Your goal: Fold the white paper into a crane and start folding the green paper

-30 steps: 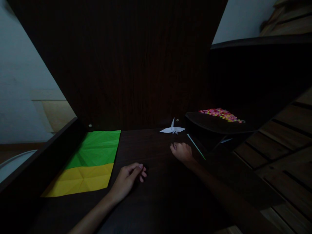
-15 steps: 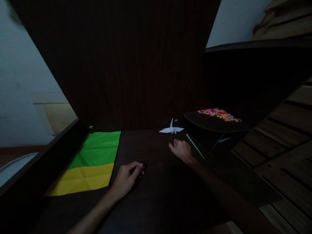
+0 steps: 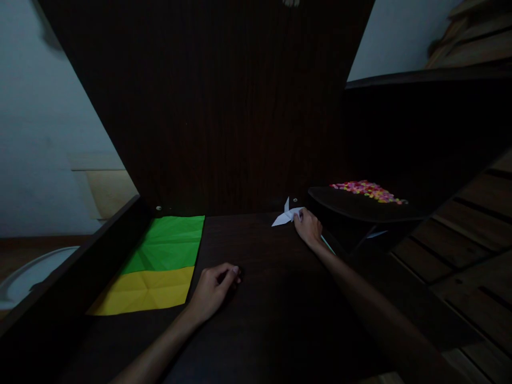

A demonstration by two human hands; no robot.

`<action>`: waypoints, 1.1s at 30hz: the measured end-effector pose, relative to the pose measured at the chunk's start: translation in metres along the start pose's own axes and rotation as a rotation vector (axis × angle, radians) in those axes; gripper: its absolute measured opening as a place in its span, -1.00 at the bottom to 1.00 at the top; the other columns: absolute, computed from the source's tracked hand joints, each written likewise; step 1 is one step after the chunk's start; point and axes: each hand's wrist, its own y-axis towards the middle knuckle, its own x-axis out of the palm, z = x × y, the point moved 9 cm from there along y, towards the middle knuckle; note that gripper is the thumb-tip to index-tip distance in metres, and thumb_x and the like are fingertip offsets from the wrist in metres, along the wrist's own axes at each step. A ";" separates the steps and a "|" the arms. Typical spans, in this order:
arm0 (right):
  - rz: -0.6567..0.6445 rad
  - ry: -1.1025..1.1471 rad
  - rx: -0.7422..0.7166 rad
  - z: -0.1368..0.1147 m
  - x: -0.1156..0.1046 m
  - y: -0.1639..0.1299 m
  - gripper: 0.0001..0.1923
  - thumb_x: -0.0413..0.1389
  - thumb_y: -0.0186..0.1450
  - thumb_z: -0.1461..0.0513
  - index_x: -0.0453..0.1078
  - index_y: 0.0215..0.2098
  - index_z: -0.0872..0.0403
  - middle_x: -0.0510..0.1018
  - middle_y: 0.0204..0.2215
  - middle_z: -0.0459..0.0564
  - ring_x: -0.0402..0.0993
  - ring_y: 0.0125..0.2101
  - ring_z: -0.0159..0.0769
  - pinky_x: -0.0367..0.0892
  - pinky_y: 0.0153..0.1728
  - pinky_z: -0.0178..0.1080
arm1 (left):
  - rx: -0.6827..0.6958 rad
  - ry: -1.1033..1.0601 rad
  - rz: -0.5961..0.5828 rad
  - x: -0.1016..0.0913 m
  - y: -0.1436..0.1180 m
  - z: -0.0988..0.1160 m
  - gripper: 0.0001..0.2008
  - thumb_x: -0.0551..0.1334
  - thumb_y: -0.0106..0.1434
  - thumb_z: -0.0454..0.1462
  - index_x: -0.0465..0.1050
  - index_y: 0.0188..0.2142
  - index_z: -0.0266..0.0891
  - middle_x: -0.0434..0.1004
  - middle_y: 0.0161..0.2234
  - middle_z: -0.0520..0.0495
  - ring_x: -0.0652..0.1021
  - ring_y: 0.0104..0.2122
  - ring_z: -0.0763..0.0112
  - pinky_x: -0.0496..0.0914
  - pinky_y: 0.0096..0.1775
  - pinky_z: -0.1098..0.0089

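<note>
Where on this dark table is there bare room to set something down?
The widest bare patch lies between the green and yellow paper and the right hand, beyond the left hand. The near table between the forearms also looks bare, though dim. It is crowded at the far right: white paper crane, green stick and the dark tray of coloured bits.

White crane (image 3: 286,215): creased paper. Green-yellow sheets (image 3: 160,261): matt paper. Desk (image 3: 272,298): dark wood grain.

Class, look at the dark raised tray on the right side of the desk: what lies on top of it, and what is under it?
On the dark raised tray lies a heap of small multicoloured pieces. Beneath it, only a pale sliver shows; the rest is shadowed.
</note>
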 end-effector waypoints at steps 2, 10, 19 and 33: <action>-0.007 0.048 -0.073 -0.009 -0.001 0.001 -0.82 -0.01 0.31 0.25 0.41 -0.29 0.13 0.53 -0.34 0.09 0.46 -0.36 -0.20 0.20 -0.37 -0.27 | 0.001 0.022 0.007 -0.001 0.001 -0.001 -0.64 0.15 0.30 -0.05 0.56 -0.44 -0.22 0.57 -0.50 -0.05 0.51 -0.49 0.31 0.32 -0.39 0.42; -0.179 0.343 -0.498 -0.092 -0.023 -0.048 -0.85 0.10 0.26 0.24 0.42 -0.46 0.09 0.45 -0.54 -0.13 0.34 -0.53 -0.40 0.22 -0.47 -0.37 | 0.023 -0.042 0.232 -0.026 0.009 0.001 -0.73 0.31 0.19 -0.14 0.54 -0.14 -0.18 0.60 -0.20 -0.10 0.55 -0.21 0.20 0.38 -0.15 0.33; -0.264 0.673 -0.936 -0.168 -0.069 -0.139 -0.88 0.10 0.32 0.25 0.44 -0.34 0.10 0.46 -0.49 -0.09 0.30 -0.55 -0.42 0.22 -0.50 -0.35 | 0.168 -0.156 0.185 -0.023 0.007 0.017 -0.80 0.33 0.19 -0.21 0.56 -0.18 -0.17 0.53 -0.15 -0.11 0.51 -0.11 0.22 0.38 -0.06 0.31; -0.129 0.686 -0.904 -0.155 -0.082 -0.152 -0.90 0.14 0.27 0.25 0.38 -0.22 0.06 0.52 -0.42 -0.10 0.38 -0.52 -0.43 0.22 -0.48 -0.34 | 0.051 -0.525 0.162 -0.028 0.005 0.003 -0.74 0.47 -0.01 -0.10 0.58 -0.41 -0.22 0.55 -0.33 -0.06 0.53 -0.32 0.29 0.42 -0.27 0.39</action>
